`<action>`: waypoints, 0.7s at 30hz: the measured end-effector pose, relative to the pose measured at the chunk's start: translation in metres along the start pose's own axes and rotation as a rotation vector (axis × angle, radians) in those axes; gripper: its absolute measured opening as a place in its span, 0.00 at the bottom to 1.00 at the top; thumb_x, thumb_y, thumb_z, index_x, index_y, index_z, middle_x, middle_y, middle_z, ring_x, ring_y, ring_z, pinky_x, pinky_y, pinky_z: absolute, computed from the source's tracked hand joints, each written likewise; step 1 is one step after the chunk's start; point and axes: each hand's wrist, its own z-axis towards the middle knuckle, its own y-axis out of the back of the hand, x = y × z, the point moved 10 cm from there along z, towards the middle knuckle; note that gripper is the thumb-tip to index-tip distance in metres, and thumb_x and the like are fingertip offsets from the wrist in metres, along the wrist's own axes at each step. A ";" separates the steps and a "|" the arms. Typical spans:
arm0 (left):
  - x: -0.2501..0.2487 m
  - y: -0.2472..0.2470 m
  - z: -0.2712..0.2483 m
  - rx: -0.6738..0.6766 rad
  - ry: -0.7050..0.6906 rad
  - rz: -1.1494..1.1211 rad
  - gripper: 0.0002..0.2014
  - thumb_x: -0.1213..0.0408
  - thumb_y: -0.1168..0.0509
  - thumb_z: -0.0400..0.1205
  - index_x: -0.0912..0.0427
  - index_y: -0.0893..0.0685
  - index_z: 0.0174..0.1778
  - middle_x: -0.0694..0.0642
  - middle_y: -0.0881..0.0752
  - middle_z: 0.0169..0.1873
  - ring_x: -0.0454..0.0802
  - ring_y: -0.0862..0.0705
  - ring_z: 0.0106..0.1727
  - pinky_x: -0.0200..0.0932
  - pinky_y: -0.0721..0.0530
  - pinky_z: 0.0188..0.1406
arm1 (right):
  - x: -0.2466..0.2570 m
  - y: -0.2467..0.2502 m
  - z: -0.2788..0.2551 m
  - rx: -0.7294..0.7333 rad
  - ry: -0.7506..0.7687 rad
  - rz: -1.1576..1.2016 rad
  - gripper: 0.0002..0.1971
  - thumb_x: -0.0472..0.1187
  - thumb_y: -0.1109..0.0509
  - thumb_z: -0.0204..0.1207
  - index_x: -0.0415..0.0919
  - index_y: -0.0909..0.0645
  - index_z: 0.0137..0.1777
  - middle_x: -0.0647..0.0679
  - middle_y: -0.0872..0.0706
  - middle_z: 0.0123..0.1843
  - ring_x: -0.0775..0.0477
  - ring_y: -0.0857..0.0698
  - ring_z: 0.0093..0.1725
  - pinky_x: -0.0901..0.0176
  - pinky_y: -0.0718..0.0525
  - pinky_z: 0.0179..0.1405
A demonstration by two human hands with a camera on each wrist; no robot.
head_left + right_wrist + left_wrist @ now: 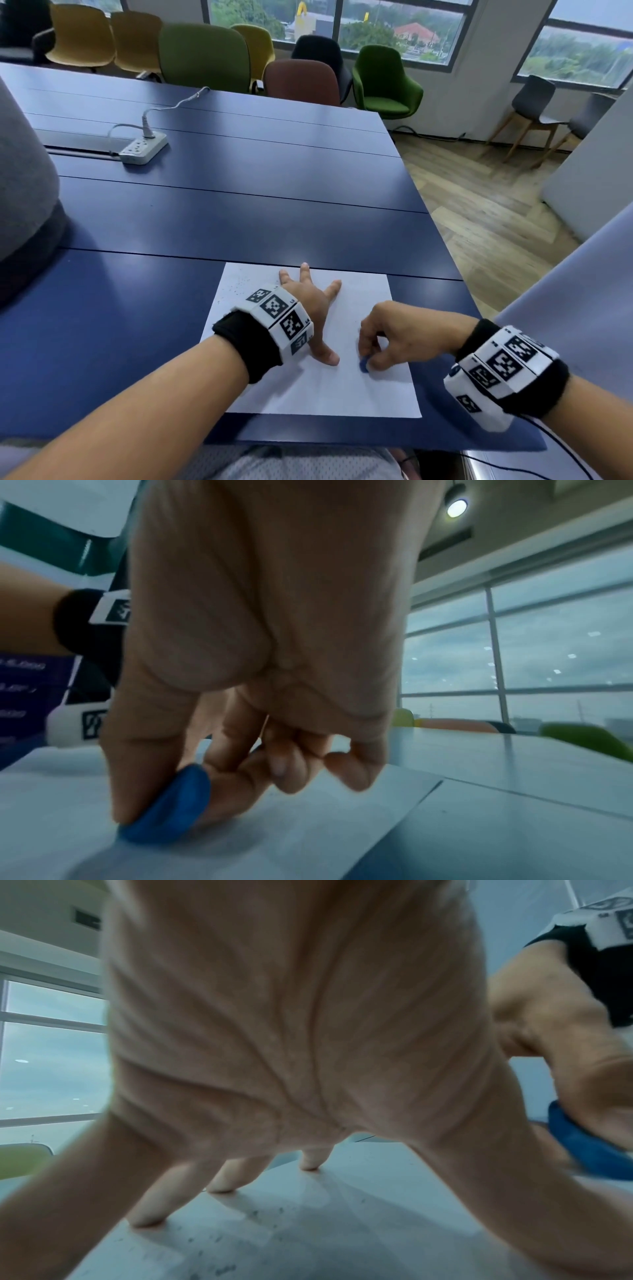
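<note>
A white sheet of paper (322,390) lies on the blue table (239,192) near its front edge. My left hand (313,308) rests on the sheet with fingers spread and straight, fingertips (219,1187) pressing the paper (308,1231). My right hand (387,337) pinches a small blue eraser (363,365) between thumb and fingers, its edge touching the paper (308,840). The eraser (171,804) shows close up in the right wrist view, and the eraser (586,1145) appears at the right of the left wrist view. Small dark specks (236,287) dot the sheet's far left corner.
A white power strip (144,148) with a plugged cable lies far left on the table. A grey-clad arm (24,192) of another person leans at the left edge. Several chairs (205,58) stand behind the table. Wooden floor (486,212) is to the right.
</note>
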 end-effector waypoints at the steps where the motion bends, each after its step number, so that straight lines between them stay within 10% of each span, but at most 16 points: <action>1: 0.000 0.000 0.000 0.001 -0.001 0.006 0.67 0.28 0.26 0.63 0.41 0.68 0.85 0.70 0.66 0.83 0.81 0.55 0.82 0.69 0.35 0.76 | -0.004 0.008 0.003 -0.049 -0.019 -0.015 0.04 0.42 0.23 0.70 0.44 0.12 0.43 0.52 0.11 0.40 0.57 0.17 0.37 0.62 0.17 0.44; 4: -0.001 0.000 0.001 -0.007 -0.009 0.004 0.67 0.28 0.26 0.62 0.41 0.67 0.85 0.70 0.66 0.83 0.81 0.55 0.82 0.68 0.35 0.76 | -0.021 0.036 0.005 -0.271 -0.080 -0.011 0.05 0.43 0.24 0.70 0.44 0.12 0.43 0.53 0.10 0.40 0.53 0.15 0.40 0.54 0.14 0.48; 9: 0.000 0.000 0.001 0.002 0.000 -0.005 0.68 0.29 0.25 0.62 0.41 0.67 0.85 0.70 0.66 0.84 0.82 0.55 0.82 0.69 0.34 0.75 | -0.006 0.003 0.001 -0.007 -0.028 -0.005 0.06 0.42 0.23 0.69 0.44 0.11 0.45 0.52 0.11 0.41 0.58 0.17 0.38 0.61 0.17 0.45; 13: -0.001 -0.002 0.003 -0.005 -0.008 -0.014 0.68 0.28 0.25 0.61 0.40 0.67 0.85 0.69 0.66 0.84 0.82 0.55 0.82 0.70 0.33 0.74 | -0.024 0.037 0.003 -0.269 -0.077 -0.012 0.04 0.43 0.23 0.71 0.44 0.11 0.43 0.52 0.10 0.40 0.55 0.16 0.40 0.61 0.16 0.45; 18: -0.001 0.000 0.001 -0.009 -0.003 -0.016 0.68 0.29 0.25 0.62 0.41 0.66 0.85 0.70 0.65 0.84 0.82 0.55 0.82 0.69 0.34 0.75 | -0.013 0.001 -0.003 0.005 -0.034 -0.002 0.05 0.42 0.24 0.68 0.46 0.11 0.43 0.52 0.11 0.41 0.54 0.15 0.40 0.59 0.15 0.47; 21: -0.002 0.000 0.000 -0.013 -0.010 -0.012 0.68 0.29 0.25 0.62 0.42 0.66 0.85 0.71 0.65 0.84 0.82 0.55 0.81 0.69 0.35 0.75 | -0.025 0.029 0.002 -0.217 -0.063 -0.014 0.04 0.42 0.24 0.68 0.45 0.11 0.41 0.52 0.10 0.39 0.54 0.15 0.40 0.56 0.14 0.46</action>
